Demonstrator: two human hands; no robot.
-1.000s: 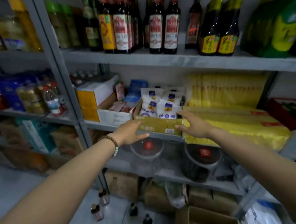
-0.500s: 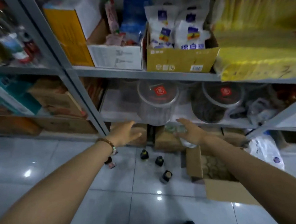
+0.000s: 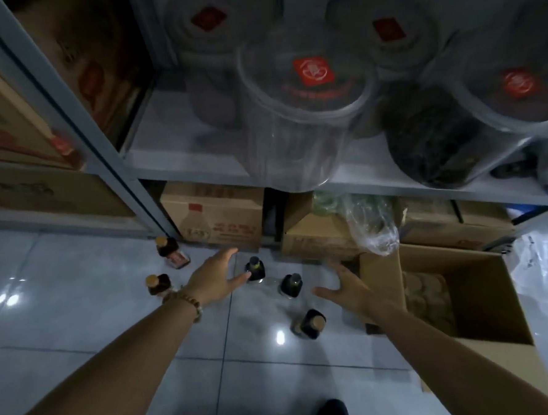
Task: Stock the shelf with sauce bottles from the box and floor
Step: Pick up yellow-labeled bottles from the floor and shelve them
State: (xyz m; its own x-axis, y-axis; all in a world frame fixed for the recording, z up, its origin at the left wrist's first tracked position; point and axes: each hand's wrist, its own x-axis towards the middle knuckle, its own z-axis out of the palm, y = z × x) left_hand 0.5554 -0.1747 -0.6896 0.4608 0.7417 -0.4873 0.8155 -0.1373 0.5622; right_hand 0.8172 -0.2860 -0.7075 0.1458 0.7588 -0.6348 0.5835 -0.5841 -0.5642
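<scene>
Five sauce bottles [image 3: 291, 285] stand loose on the floor just left of the open box [image 3: 382, 274], none held. Three dark-capped ones are nearest the box and two tan-capped bottles [image 3: 157, 282] are farther left of it. My left hand [image 3: 213, 280] is spread and empty, thumb right by the rear dark-capped bottle [image 3: 255, 269]; can't tell if it's touching. My right hand [image 3: 351, 290] is also spread and empty, hovering between the bottles and the box's left wall. Step, I'd say: grab floor bottles, one per hand. To do it well, wrap fingers round the shoulder below the cap, not the cap alone. The bodies look like smooth dark glass, round, probably slippery, and the glossy tiles [image 3: 80, 315] won't cushion a tip-over. Lift straight up so the neighbours don't get knocked. The box is plain brown cardboard with its flaps up; inside are rows of round shapes, too dim to name. Behind the box, closed cartons [image 3: 219, 220] and a crinkled clear plastic bag [image 3: 370, 227] sit under the grey metal shelf [image 3: 199, 167]. Above the box on that shelf are big clear round jars [image 3: 293, 126] with red labels on the lids. There's a beaded bracelet [image 3: 183, 301] on my left wrist.
</scene>
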